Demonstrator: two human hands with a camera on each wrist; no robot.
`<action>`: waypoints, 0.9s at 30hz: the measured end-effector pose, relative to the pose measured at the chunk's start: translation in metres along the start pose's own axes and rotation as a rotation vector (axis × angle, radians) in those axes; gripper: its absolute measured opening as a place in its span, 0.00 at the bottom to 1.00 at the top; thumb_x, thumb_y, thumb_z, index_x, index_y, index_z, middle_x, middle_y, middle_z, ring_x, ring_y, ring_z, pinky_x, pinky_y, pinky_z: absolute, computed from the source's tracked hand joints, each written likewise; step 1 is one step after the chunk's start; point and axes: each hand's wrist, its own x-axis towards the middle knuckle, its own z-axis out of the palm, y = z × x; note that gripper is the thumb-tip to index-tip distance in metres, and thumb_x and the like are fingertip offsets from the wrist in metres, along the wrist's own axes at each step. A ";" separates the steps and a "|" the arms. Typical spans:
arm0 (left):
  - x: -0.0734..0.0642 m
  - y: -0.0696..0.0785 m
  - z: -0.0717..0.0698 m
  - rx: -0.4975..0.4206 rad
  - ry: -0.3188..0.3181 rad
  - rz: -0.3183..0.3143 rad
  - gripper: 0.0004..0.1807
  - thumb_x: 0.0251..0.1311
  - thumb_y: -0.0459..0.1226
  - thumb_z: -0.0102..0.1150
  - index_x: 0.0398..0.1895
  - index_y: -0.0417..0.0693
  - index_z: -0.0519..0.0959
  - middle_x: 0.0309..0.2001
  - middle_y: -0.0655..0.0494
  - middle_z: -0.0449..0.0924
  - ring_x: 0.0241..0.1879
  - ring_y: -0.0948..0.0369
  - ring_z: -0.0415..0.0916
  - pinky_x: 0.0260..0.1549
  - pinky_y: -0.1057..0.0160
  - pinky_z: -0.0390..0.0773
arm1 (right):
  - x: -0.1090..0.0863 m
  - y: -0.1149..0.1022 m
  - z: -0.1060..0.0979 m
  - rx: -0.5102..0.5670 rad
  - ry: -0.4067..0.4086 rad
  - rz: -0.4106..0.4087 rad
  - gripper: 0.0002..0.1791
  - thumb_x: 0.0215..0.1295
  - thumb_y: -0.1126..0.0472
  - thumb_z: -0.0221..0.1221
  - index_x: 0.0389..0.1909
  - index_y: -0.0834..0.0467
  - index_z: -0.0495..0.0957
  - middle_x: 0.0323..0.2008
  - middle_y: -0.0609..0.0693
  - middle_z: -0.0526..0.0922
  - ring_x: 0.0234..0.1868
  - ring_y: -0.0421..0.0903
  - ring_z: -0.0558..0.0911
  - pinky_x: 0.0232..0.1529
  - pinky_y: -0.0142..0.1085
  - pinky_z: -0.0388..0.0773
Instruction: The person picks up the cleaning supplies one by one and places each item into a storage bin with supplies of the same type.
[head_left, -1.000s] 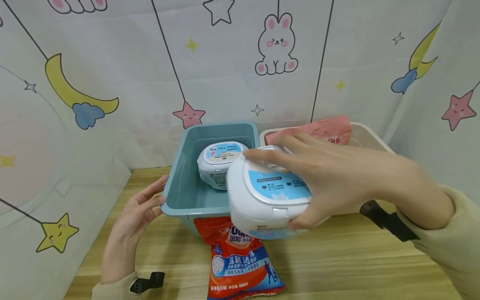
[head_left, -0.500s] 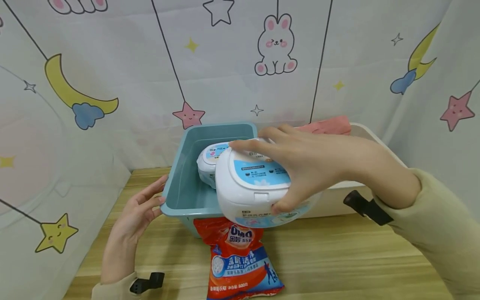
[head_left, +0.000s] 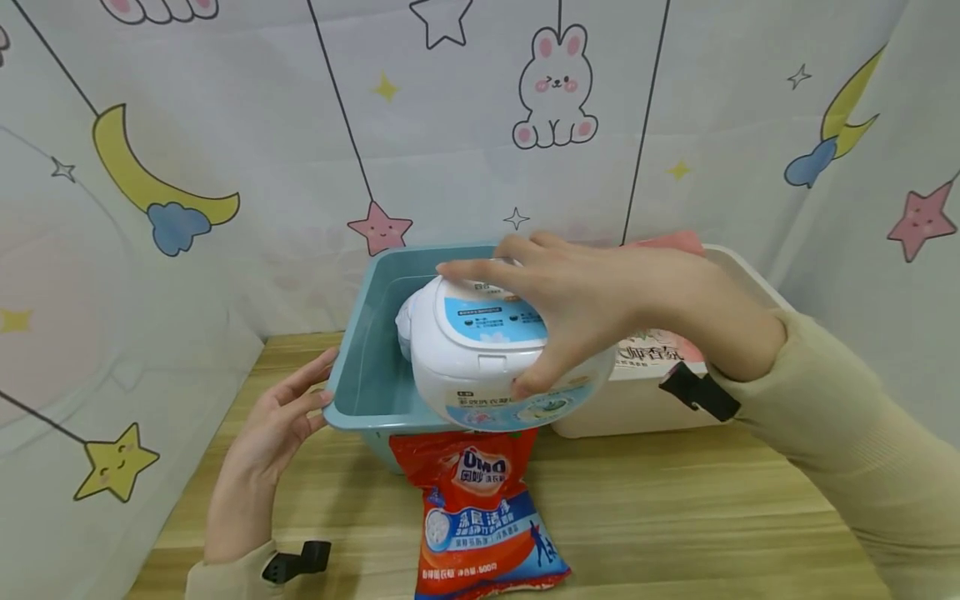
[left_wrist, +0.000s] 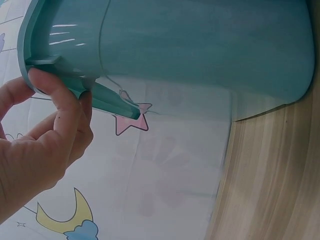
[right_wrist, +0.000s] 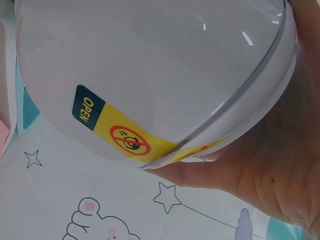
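Observation:
My right hand (head_left: 592,308) grips a white round tub with a blue label (head_left: 487,350) from above, thumb on its front and fingers over the lid. It hangs tilted over the teal bin (head_left: 360,392). A second white tub (head_left: 402,321) lies inside that bin, mostly hidden behind the held one. My left hand (head_left: 281,412) rests against the bin's left rim; in the left wrist view its fingers (left_wrist: 55,107) touch under the rim lip of the teal bin (left_wrist: 200,50). The right wrist view shows the tub's underside (right_wrist: 150,80) with a yellow sticker, held by my right hand (right_wrist: 260,155).
A red-orange detergent bag (head_left: 480,521) lies on the wooden table (head_left: 675,517) in front of the teal bin. A white bin (head_left: 637,400) stands to the right, holding a pink package (head_left: 671,243). Cartoon-print curtains wall in the back and both sides.
My right hand carried the white tub left and farther back, from in front of the white bin to over the teal bin. The left hand stayed on the rim.

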 end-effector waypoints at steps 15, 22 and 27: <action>-0.002 0.003 0.002 0.023 0.016 -0.017 0.31 0.67 0.28 0.49 0.73 0.46 0.59 0.54 0.60 0.71 0.45 0.66 0.80 0.43 0.67 0.81 | 0.031 0.003 -0.001 0.011 -0.035 -0.007 0.57 0.44 0.32 0.65 0.74 0.29 0.42 0.61 0.47 0.64 0.58 0.46 0.64 0.48 0.43 0.77; -0.003 0.005 0.002 0.040 0.027 -0.017 0.30 0.67 0.29 0.49 0.73 0.45 0.59 0.53 0.60 0.71 0.44 0.66 0.79 0.43 0.67 0.81 | 0.044 0.005 -0.003 0.010 -0.046 0.008 0.58 0.45 0.31 0.65 0.74 0.30 0.41 0.60 0.48 0.64 0.57 0.47 0.65 0.49 0.44 0.77; -0.001 0.005 0.003 0.047 0.029 -0.017 0.30 0.67 0.29 0.50 0.72 0.46 0.60 0.54 0.60 0.71 0.45 0.65 0.79 0.43 0.66 0.81 | 0.052 0.006 -0.005 0.006 -0.055 0.029 0.58 0.45 0.30 0.64 0.74 0.30 0.40 0.62 0.48 0.63 0.58 0.48 0.64 0.52 0.47 0.76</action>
